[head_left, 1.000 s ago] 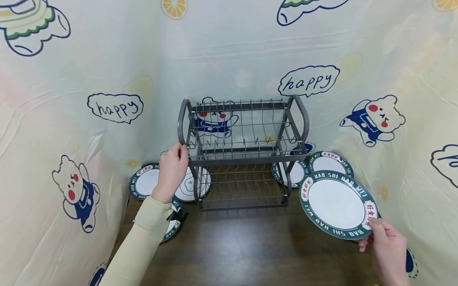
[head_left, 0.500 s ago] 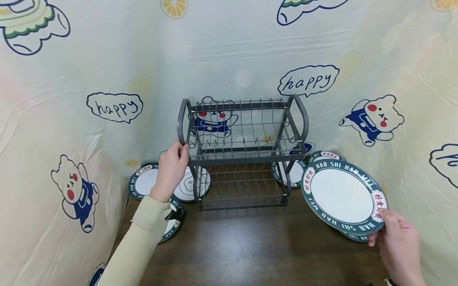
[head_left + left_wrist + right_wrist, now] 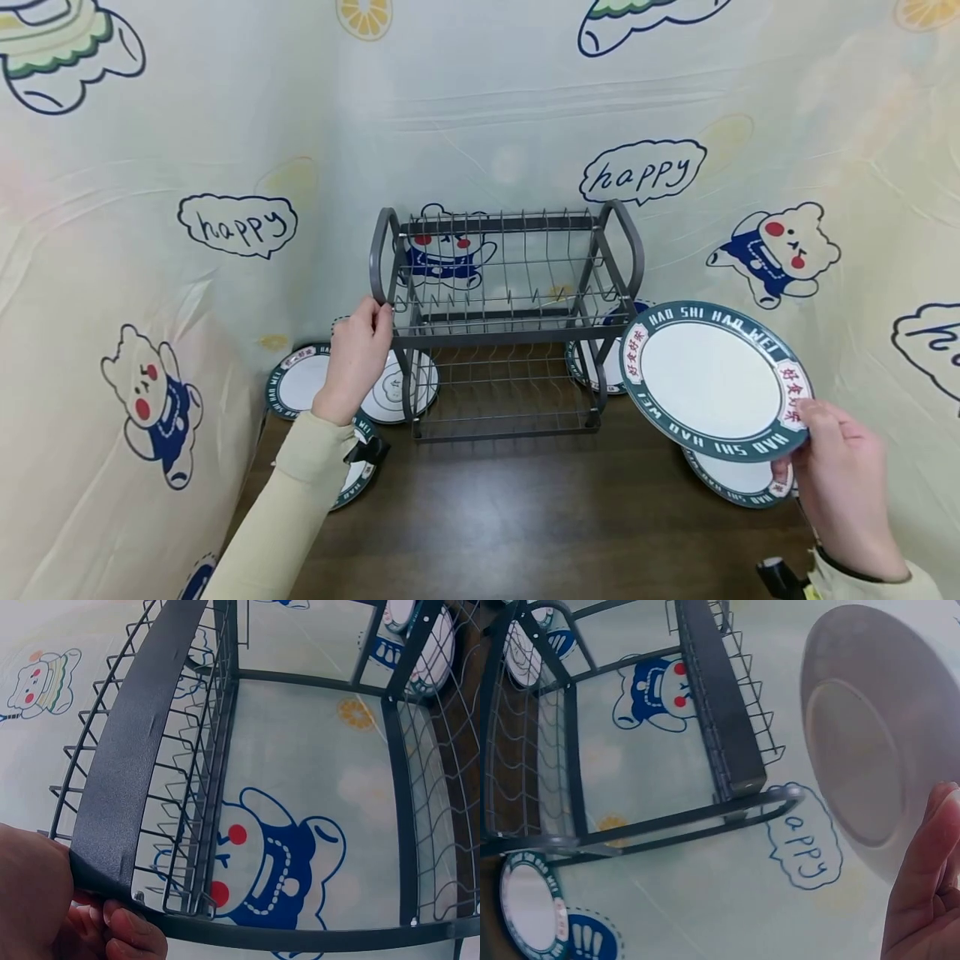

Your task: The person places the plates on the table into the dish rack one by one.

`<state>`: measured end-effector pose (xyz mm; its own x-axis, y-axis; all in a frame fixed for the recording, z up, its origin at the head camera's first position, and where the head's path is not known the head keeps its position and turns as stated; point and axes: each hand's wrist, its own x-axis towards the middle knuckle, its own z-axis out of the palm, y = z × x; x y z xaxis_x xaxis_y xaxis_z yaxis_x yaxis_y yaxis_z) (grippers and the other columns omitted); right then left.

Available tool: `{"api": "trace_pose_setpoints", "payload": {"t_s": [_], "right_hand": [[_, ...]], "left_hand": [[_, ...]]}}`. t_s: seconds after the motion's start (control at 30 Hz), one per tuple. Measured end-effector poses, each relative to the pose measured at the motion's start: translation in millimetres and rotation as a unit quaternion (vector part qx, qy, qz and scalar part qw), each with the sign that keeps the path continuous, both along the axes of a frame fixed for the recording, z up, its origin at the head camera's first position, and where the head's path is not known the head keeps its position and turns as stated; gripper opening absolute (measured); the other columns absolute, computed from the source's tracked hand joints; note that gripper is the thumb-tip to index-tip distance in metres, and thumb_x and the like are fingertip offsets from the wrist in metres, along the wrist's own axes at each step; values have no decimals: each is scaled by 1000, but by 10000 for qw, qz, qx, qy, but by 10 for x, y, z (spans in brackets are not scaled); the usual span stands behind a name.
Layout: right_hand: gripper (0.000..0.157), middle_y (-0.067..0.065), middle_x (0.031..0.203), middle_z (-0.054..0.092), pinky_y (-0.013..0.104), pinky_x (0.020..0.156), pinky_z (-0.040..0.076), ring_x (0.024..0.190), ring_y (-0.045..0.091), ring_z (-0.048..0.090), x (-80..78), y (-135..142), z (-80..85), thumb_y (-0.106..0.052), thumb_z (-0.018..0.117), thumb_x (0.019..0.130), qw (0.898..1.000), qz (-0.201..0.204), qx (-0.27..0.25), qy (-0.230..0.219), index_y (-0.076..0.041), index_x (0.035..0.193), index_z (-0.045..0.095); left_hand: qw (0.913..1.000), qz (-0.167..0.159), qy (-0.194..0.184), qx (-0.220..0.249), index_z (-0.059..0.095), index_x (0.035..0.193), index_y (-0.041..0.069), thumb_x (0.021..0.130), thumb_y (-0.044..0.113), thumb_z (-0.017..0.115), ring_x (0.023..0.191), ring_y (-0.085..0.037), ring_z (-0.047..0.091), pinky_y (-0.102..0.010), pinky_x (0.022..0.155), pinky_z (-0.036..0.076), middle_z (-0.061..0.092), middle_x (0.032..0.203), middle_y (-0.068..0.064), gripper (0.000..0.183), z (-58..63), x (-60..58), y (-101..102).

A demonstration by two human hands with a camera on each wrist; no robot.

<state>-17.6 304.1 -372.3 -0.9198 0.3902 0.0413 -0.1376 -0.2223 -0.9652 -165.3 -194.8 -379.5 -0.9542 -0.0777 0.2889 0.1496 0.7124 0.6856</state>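
A two-tier dark grey dish rack (image 3: 517, 337) stands against the back cloth, with no plates in its tiers. My left hand (image 3: 352, 358) grips the rack's left front corner at the upper tier; the left wrist view has its fingers curled under the frame. To the right of the rack, my right hand (image 3: 842, 479) pinches the rim of a white plate (image 3: 716, 379) with a green lettered border. The plate is raised and tilted, its face toward the head camera. In the right wrist view the plain underside of the plate (image 3: 862, 742) shows beside the rack's end.
Several plates lie about the dark wooden table (image 3: 480, 517): a green-rimmed plate (image 3: 298, 382) and a white plate (image 3: 393, 387) on the left, another plate (image 3: 738, 479) under the held one. A cartoon-printed cloth (image 3: 480, 108) encloses the back and sides.
My right hand has lifted the plate up and away from the table, uncovering the plate beneath. My left hand stays on the rack, which has not moved.
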Motion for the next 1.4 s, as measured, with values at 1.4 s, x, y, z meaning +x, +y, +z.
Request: {"api": "trace_pose_setpoints", "payload": {"t_s": [1.4], "right_hand": [[32,6,63,69,21,37,45,39,15,53,-1196,-118,883,-8,52,104,9895,309,1177,775,4,84,75]], "left_hand": [[9999,27,-82,50,51,87,6,111,24,48,57,-24,47,-32,50,38,50,70,-7,30,11,-14,-10]]}}
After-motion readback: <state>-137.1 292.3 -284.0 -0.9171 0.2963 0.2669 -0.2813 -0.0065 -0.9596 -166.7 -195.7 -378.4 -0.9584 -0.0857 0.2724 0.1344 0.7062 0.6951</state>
